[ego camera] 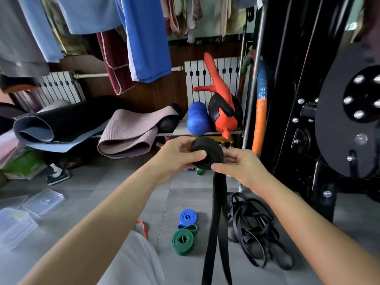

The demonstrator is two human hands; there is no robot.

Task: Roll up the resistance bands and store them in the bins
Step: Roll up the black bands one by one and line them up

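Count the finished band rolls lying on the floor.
2. The blue roll lies on the tiles between the arms; the green roll sits beside it, nearer the person. Others may be hidden behind the arms.

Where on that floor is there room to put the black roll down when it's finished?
Bare tile lies between the clear bins and the rolled blue band and green band, and farther off beside the sneaker. Right of the rolls it is crowded: a tangle of black bands fills the floor up to the machine frame.
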